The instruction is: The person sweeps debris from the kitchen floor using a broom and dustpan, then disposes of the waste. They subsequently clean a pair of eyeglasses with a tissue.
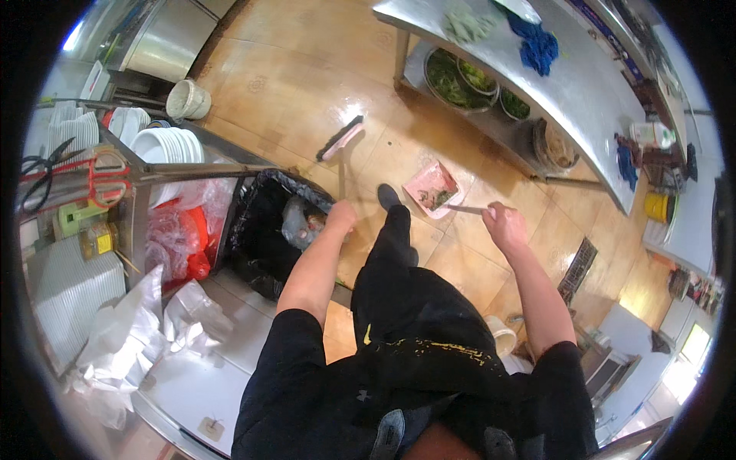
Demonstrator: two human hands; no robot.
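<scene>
My left hand (341, 218) is closed around the handle of a broom, beside the rim of a black-lined trash bin (259, 230). The broom's pink head with dark bristles (341, 139) rests on the tiled floor ahead. With my right hand (503, 224) I grip the handle of a pink dustpan (423, 184). Green and dark scraps (437, 198) lie in the pan, which is to the right of my shoe (388, 196). In the bin, a clear plastic bag (299, 224) shows near the right side.
A steel table (535, 86) with blue cloths stands at the upper right, containers of greens (454, 80) on its lower shelf. To the left are a rack of white bowls (167, 146), red-handled scissors (109, 178) and a white bucket (188, 100). A floor drain grate (577, 267) lies at right.
</scene>
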